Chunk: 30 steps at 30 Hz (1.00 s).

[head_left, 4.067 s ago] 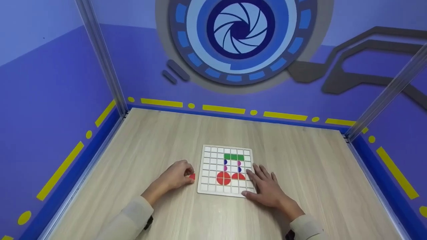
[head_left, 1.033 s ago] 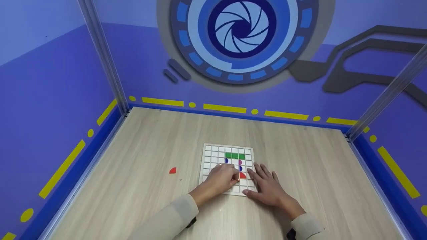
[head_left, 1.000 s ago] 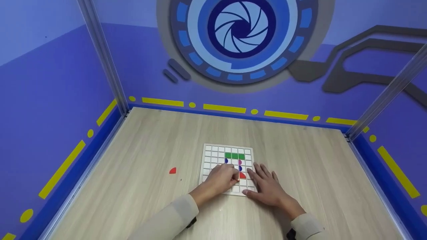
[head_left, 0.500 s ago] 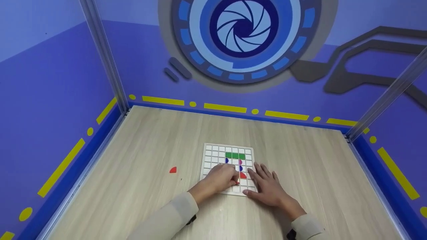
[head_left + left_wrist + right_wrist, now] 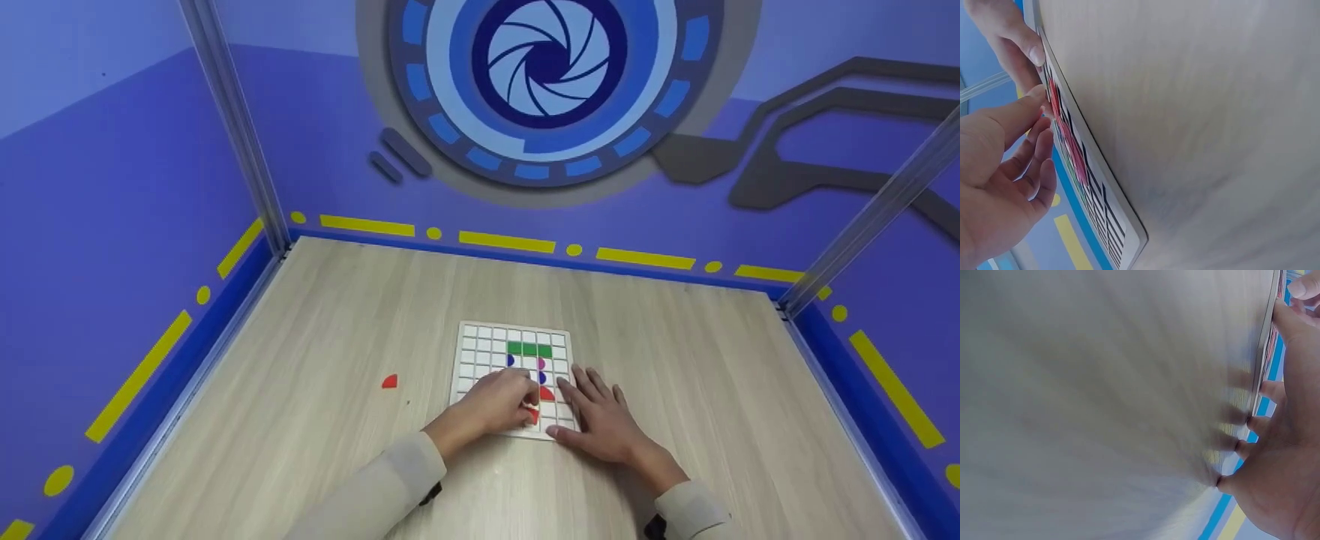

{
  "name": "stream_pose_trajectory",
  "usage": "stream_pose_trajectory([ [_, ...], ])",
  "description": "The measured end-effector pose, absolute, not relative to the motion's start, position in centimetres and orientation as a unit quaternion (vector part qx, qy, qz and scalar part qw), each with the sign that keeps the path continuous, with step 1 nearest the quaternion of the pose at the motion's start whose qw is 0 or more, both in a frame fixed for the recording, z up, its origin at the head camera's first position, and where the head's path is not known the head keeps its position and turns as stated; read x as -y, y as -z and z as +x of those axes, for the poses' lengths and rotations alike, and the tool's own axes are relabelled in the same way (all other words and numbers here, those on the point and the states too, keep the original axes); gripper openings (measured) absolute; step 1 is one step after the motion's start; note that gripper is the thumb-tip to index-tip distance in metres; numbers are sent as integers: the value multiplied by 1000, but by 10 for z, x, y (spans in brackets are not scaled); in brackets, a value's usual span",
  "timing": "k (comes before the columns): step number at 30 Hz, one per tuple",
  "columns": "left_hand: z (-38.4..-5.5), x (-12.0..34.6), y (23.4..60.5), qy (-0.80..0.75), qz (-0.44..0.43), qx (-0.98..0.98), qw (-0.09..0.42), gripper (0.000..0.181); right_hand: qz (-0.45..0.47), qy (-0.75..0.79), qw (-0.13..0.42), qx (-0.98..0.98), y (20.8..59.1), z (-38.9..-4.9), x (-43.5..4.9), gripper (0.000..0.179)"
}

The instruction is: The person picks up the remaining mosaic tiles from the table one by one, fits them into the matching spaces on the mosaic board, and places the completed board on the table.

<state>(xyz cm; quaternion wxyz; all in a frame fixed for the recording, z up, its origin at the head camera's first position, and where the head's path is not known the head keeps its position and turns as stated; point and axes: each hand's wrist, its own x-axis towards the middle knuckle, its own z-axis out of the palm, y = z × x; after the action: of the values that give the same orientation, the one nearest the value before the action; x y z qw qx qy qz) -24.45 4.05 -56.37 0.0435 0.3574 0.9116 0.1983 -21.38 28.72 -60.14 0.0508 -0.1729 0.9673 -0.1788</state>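
Note:
In the head view my left hand [image 5: 499, 401] is over the white gridded board [image 5: 474, 343]. Its thumb and index finger pinch a small red quarter-circle tile [image 5: 533, 415] in the board's lower part; the left wrist view shows only a bit of red at the fingertips. My right hand [image 5: 600, 420] rests with spread fingers on the board's right edge, thumb at the front edge. Green tiles [image 5: 529, 349] form a bar near the top. Below are blue and pink half-round tiles [image 5: 541, 364] and another red tile [image 5: 546, 393]. My left hand hides part of the pattern.
One loose red quarter-circle tile [image 5: 390, 382] lies on the wooden table [image 5: 337, 315] left of the board. Blue-purple walls with yellow marks [image 5: 506, 241] and metal corner posts [image 5: 232, 127] enclose the table at the back and sides.
From beside the board, my left hand has moved right onto it with a red tile. A loose red tile now shows left of the board. Lately the pinched tile has shifted slightly nearer the front.

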Motion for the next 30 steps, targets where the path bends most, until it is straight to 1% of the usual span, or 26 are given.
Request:
stream_pose_trajectory([
  [4,-246,-42,568,-196,359,-911,48,19,-176,181,52,-966,601,-213,-287,95],
  [11,-251,-41,572,-196,369,-908,40,15,-174,180,55,-966,600,-214,-287,95],
  [16,-254,-44,574,-202,364,-908,44,16,-176,181,54,-966,600,-214,-289,95],
  [23,-259,-46,575,-195,367,-909,34,18,-187,179,42,-965,601,-214,-290,94],
  [30,-261,-46,574,-205,359,-910,40,19,-181,176,51,-966,600,-213,-289,95],
])
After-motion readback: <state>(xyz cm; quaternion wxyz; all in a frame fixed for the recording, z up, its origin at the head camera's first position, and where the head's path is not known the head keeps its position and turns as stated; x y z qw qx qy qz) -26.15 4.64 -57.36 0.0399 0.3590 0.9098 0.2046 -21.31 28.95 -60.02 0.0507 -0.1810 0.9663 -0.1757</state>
